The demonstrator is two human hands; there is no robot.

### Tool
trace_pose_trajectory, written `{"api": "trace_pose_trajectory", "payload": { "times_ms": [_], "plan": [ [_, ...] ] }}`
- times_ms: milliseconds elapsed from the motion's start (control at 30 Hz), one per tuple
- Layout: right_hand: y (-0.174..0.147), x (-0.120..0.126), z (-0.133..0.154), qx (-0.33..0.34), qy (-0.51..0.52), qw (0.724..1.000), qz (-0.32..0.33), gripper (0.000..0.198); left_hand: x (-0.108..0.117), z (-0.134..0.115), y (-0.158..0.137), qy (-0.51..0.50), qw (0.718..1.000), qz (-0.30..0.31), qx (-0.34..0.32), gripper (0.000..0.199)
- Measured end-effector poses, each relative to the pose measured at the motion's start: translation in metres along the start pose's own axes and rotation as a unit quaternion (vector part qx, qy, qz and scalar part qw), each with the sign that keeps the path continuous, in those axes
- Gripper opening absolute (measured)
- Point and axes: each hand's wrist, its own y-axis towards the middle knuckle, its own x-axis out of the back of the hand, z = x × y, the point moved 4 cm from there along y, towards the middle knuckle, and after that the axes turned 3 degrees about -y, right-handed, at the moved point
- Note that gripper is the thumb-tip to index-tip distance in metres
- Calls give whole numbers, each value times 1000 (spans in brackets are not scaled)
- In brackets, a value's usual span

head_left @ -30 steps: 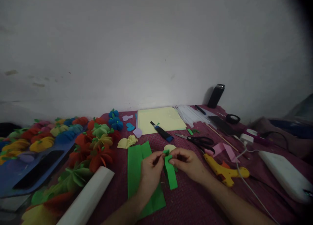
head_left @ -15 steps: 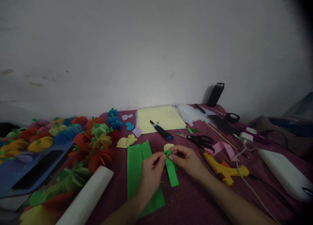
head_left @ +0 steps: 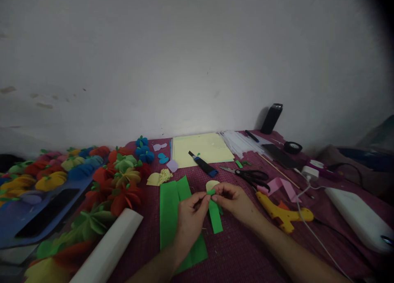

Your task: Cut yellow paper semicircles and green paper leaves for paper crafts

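Between the fingertips of my left hand (head_left: 192,215) and my right hand (head_left: 235,201) is a narrow green paper strip (head_left: 215,218). Both hands pinch its upper end, and the long end hangs down toward me. Behind the fingers, a pale yellow paper piece (head_left: 211,185) lies partly hidden. Larger green paper sheets (head_left: 168,211) lie under and beside my left forearm. Beyond my right hand are black-handled scissors (head_left: 249,175), their blades pointing left.
A yellow glue gun (head_left: 283,213) lies right of my right forearm, its cord trailing. A cutter knife (head_left: 203,164) rests on pale yellow sheets (head_left: 181,145). Colourful paper flowers (head_left: 123,176) and a white roll (head_left: 111,248) occupy the left. A black bottle (head_left: 271,119) stands back right.
The strip's hanging end has shifted slightly left and up. Its pinched top has turned and looks flatter between my fingertips. My hands have barely moved.
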Motion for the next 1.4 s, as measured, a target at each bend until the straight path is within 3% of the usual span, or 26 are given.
{"api": "trace_pose_trajectory", "payload": {
  "times_ms": [267,433,533,767,933,1067,1200,1400],
  "plan": [
    [0,5,5,48,-53,997,16,16,-3,-1,1,12,999,43,17,17],
    [0,9,2,34,-35,999,0,16,-12,7,-2,8,996,90,23,10],
    [2,15,-1,14,-7,999,-38,16,-15,10,-4,31,994,102,27,14],
    [7,43,-4,4,86,975,-204,19,-18,10,-9,43,988,133,62,22],
    [9,50,-9,11,107,967,-232,19,-16,10,-7,6,987,140,78,26],
    [9,47,-8,-1,124,970,-207,17,-7,0,-3,-50,989,126,64,21],
    [5,28,-6,-35,101,986,-125,18,-3,-7,1,-139,983,113,40,29],
    [-1,10,-9,-48,96,992,-69,18,-10,11,2,-2,993,104,50,18]
  ]
}}
